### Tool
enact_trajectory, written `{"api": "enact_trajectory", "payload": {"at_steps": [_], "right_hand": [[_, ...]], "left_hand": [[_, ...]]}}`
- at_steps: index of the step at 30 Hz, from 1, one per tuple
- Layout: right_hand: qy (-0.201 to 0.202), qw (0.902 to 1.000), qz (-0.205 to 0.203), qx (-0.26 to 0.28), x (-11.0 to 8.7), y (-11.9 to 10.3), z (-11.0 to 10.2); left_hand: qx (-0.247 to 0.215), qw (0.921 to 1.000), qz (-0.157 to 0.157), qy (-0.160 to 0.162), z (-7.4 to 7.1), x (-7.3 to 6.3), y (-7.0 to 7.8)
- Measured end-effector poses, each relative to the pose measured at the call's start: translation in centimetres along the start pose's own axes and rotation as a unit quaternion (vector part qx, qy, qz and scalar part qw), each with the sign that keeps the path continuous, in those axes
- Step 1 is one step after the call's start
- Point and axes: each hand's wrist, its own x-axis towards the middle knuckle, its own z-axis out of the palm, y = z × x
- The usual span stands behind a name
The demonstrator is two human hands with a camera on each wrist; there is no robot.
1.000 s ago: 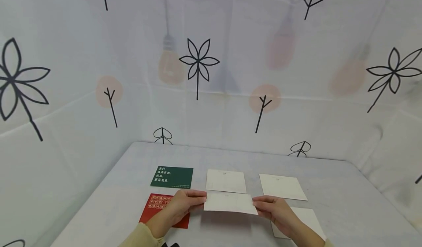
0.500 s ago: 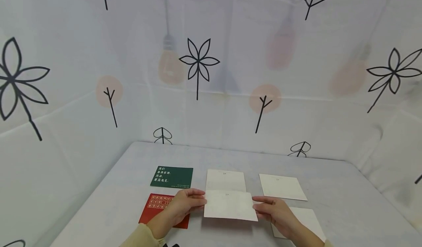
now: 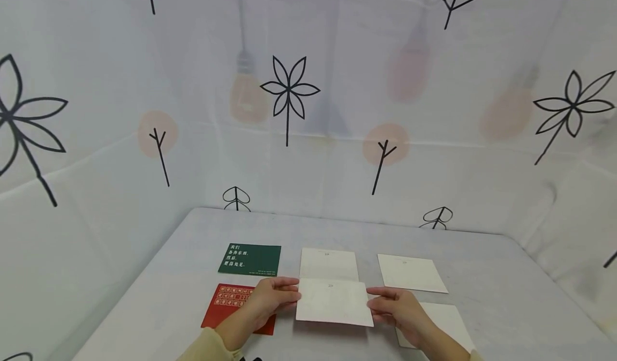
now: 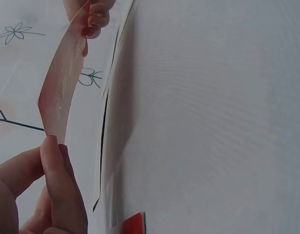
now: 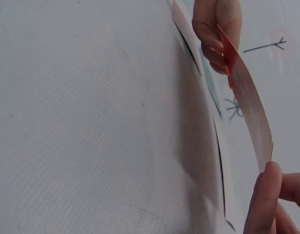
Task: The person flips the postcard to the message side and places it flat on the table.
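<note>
A white card is held level with the middle of my body, slightly above the table. My left hand pinches its left edge between thumb and fingers, and my right hand pinches the right edge. Its upper face is plain white apart from a small mark near the far edge. Both wrist views show the card's underside, pinkish red with faint light lettering, and the card bows a little. Beneath my left forearm lies a red card with rows of pale squares, partly covered.
At the back left lies a green card with white characters. A white card lies just beyond the held one. Two more are on the right: a far white card and a near white card, partly behind my right hand. Patterned cloth encloses the table.
The held card has tilted, its near edge coming down so more of the white face shows. Both hands keep their grip and stay almost in place. The cards on the table have not moved.
</note>
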Motion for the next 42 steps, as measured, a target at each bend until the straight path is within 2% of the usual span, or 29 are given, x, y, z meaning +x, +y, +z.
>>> {"api": "enact_trajectory", "payload": {"at_steps": [6,10,16,26,33,42], "right_hand": [[-0.004,0.9999,-0.007,-0.010,0.0,0.4,0.2],[-0.017,0.9995,-0.017,-0.018,0.0,0.8,0.0],[-0.008,0.9996,-0.006,-0.026,0.0,1.1,0.1],[-0.010,0.9992,-0.011,-0.037,0.1,1.6,0.4],[0.009,0.9981,-0.003,-0.062,0.3,1.8,0.6],[0.004,0.9965,0.009,-0.083,0.3,1.7,0.7]], "left_hand": [[0.059,0.9982,0.008,-0.003,0.1,-0.1,-0.1],[0.078,0.9968,0.011,-0.010,0.1,-0.2,-0.1],[0.092,0.9953,-0.003,-0.030,0.2,-0.3,-0.1],[0.097,0.9946,-0.014,-0.033,0.2,-0.3,0.1],[0.121,0.9917,-0.026,-0.037,0.1,-0.4,0.3],[0.133,0.9891,-0.043,-0.047,0.1,-0.5,0.5]]}}
